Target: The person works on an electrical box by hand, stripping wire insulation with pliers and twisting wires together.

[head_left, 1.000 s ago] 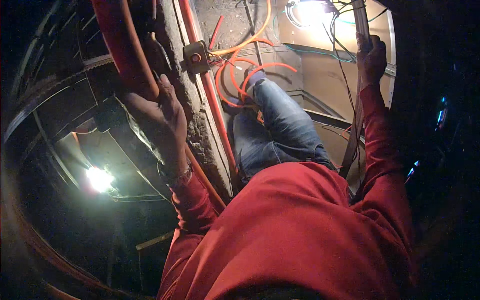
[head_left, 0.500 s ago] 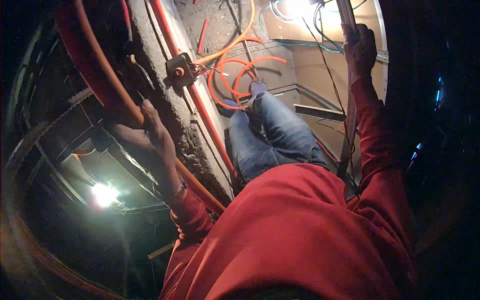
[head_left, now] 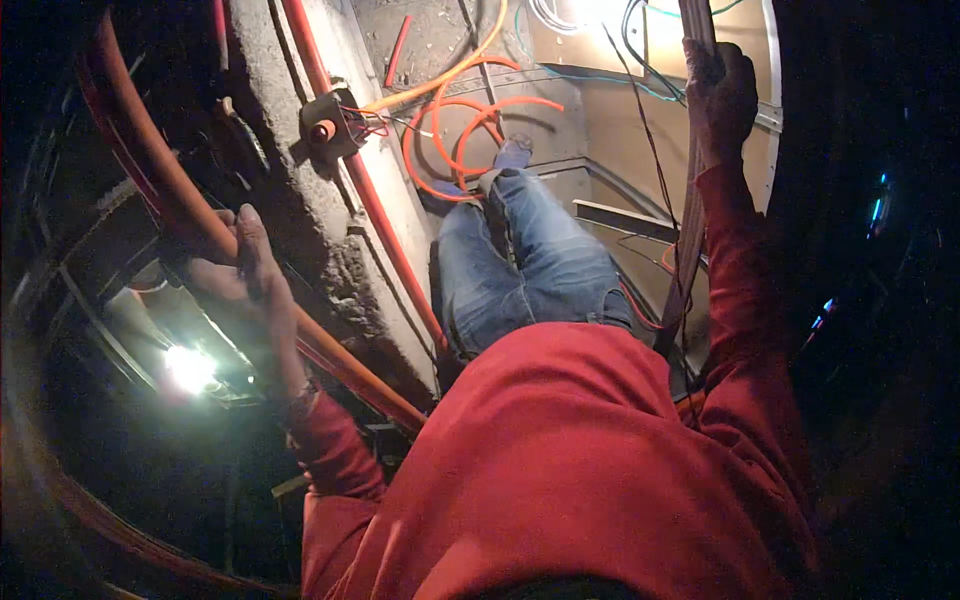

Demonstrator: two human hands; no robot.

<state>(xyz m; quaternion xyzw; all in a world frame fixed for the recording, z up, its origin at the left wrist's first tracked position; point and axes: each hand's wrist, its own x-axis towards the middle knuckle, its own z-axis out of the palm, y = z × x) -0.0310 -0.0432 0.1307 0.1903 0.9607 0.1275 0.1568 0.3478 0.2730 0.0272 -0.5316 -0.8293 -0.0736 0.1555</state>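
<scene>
My left hand (head_left: pixel 235 265) is wrapped round a thick orange pipe (head_left: pixel 145 145) that slopes from the upper left down toward my side. Its thumb lies along the near side, while the fingers are partly hidden behind the pipe in shadow. At the upper right, my right hand (head_left: pixel 722 95) grips a long brownish upright pole (head_left: pixel 695 190). Between my hands, a dark junction box (head_left: pixel 332 124) with an orange stub and loose thin wires (head_left: pixel 372 122) sits on a red conduit (head_left: pixel 385 225).
A rough concrete edge (head_left: pixel 340 225) runs beside the conduit. Loops of orange tubing (head_left: pixel 480 130) lie near my feet. A metal bar (head_left: pixel 625 220) stands by the tan panel (head_left: pixel 640 130). Bright lamps (head_left: pixel 190 370) glare at lower left and top; the surroundings are dark.
The view has shifted slightly, so the junction box and tubing appear farther left. My left hand and the orange pipe are also farther left. My right hand keeps its grip on the pole.
</scene>
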